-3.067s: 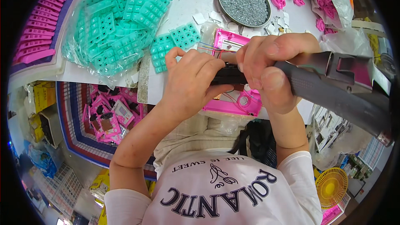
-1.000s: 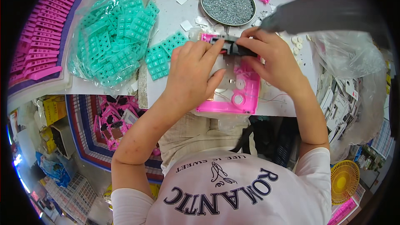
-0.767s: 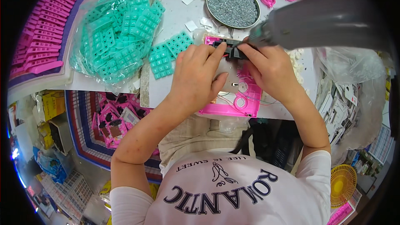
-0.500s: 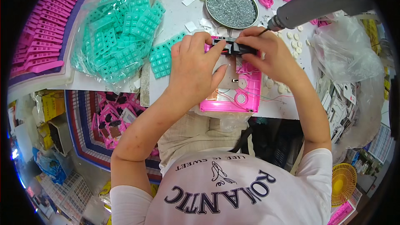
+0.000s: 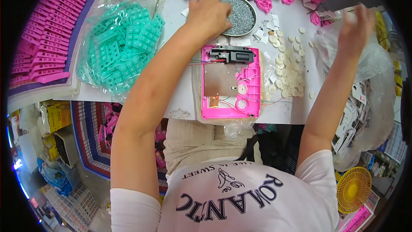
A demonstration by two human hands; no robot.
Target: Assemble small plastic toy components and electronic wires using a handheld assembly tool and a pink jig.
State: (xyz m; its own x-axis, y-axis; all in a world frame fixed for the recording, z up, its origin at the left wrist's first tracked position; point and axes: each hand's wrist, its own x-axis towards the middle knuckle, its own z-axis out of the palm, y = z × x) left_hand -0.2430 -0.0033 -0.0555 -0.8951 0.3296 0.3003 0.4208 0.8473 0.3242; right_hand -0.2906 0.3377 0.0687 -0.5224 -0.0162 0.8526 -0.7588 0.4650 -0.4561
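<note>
Pink pieces point(image 5: 47, 49) stand in rows at far left, beside a clear bag of teal keypads point(image 5: 122, 47). The left hand point(image 5: 209, 15) curls its fingers narrowly at the dish point(image 5: 256, 16) of metal bits point(image 5: 241, 16); whether it pinches any, I cannot tell. Nearer lies the pink case point(image 5: 253, 92), a black module point(image 5: 231, 55) across its far end. White discs point(image 5: 279, 72) scatter to its right. Farther right, the blurred right hand point(image 5: 357, 25) is raised near a dark grey tool point(image 5: 352, 0), its grip impossible to tell.
</note>
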